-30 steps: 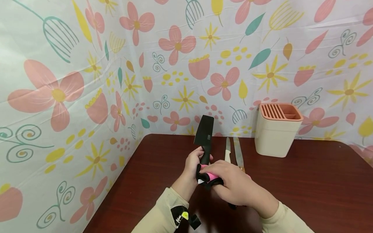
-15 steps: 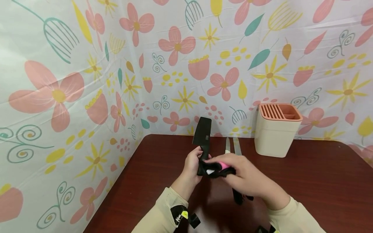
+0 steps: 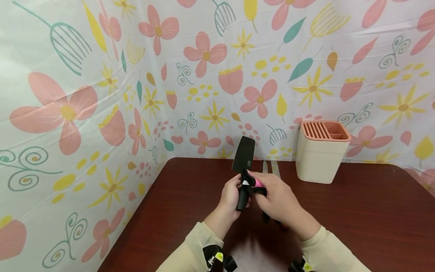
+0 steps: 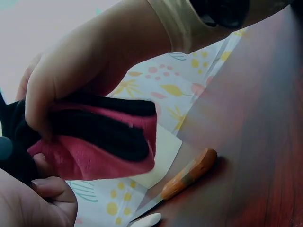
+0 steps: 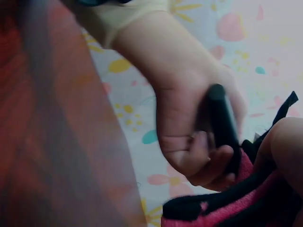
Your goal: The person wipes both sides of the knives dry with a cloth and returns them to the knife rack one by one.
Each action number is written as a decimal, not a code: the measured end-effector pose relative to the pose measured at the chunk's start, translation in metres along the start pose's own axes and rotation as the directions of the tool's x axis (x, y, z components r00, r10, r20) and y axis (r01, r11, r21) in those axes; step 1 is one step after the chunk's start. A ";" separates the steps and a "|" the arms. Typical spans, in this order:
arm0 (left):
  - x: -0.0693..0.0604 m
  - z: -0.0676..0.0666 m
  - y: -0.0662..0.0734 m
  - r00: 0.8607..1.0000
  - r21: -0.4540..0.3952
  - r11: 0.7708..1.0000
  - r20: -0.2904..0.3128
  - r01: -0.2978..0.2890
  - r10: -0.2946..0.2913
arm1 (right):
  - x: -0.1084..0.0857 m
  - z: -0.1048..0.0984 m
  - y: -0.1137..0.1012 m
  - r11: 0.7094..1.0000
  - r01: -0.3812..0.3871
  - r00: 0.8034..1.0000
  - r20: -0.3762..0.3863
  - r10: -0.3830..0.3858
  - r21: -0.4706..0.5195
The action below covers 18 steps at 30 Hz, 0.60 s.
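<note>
My left hand (image 3: 228,198) grips the black handle of a cleaver (image 3: 243,155), whose black blade points up and away from me. In the right wrist view the cleaver handle (image 5: 222,118) sits inside the curled fingers. My right hand (image 3: 278,194) pinches a folded pink and black cloth (image 3: 259,184) against the cleaver where handle meets blade. Seen from the left wrist, the cloth (image 4: 104,163) hangs in thick folds from the right hand's fingers. The right hand hides part of the knives lying behind it.
Two knives lie on the dark red table (image 3: 370,219); their blades (image 3: 275,168) show past the right hand. One has an orange-brown handle (image 4: 189,175). Black handle ends (image 3: 266,217) show below that hand. A cream knife holder (image 3: 321,160) with slotted pink top stands at back right.
My right hand has moved the cloth up from the lower handle to the base of the blade, uncovering the handle's end. The cleaver has shifted slightly right in my left hand's grip.
</note>
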State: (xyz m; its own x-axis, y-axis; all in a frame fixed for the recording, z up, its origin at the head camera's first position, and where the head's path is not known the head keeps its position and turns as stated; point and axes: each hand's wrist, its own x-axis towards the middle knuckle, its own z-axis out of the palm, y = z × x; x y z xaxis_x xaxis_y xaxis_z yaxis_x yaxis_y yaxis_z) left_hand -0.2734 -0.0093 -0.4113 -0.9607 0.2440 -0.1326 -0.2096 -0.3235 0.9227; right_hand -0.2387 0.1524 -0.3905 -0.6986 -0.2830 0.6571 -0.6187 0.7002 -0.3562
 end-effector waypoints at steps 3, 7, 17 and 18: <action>0.000 0.000 -0.001 1.000 0.005 1.000 -0.004 -0.001 0.001 | -0.003 0.005 -0.005 0.999 -0.007 1.000 0.007 0.008 -0.050; -0.001 -0.001 -0.001 1.000 0.018 1.000 -0.006 -0.012 0.012 | -0.004 0.006 -0.009 0.996 0.034 0.999 0.007 -0.034 -0.088; 0.000 0.000 -0.001 1.000 0.015 1.000 0.006 0.011 -0.011 | -0.001 0.001 -0.016 0.984 0.109 0.993 0.055 -0.103 -0.139; 0.001 0.000 -0.002 1.000 0.004 1.000 0.009 0.012 -0.012 | -0.001 0.001 -0.017 0.983 0.119 0.992 0.057 -0.112 -0.139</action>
State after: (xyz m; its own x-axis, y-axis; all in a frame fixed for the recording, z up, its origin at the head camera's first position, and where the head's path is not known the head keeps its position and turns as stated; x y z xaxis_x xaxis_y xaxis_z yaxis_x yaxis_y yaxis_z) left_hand -0.2741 -0.0086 -0.4130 -0.9565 0.2560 -0.1403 -0.2201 -0.3170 0.9225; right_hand -0.2280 0.1405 -0.3858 -0.6446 -0.3964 0.6537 -0.6411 0.7461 -0.1797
